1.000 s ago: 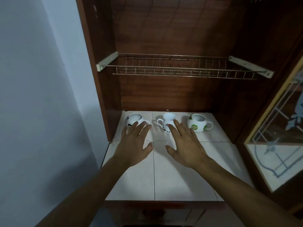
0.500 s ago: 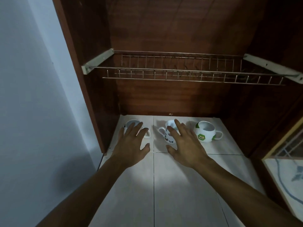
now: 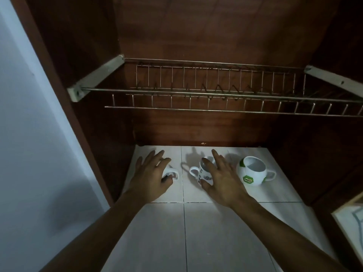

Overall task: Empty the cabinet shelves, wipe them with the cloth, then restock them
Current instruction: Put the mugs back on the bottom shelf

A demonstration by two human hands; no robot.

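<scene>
Three white mugs stand in a row on the white tiled shelf [image 3: 216, 232] inside a dark wooden cabinet. My left hand [image 3: 150, 176] is spread over the left mug [image 3: 172, 173], hiding all but its handle. My right hand [image 3: 223, 179] lies with fingers apart over the middle patterned mug [image 3: 203, 174], whose handle points left. Whether either hand grips its mug is unclear. The right mug [image 3: 252, 171], round with green football patches, stands free with its handle to the right. No cloth is in sight.
An empty wire dish rack [image 3: 216, 95] on white brackets spans the cabinet above the mugs. The cabinet's wooden side [image 3: 64, 91] borders a pale wall on the left. A glass door's corner [image 3: 351, 222] shows at the lower right.
Both hands have reached further in, from in front of the mugs to over the left and middle ones. The camera has moved closer and lower.
</scene>
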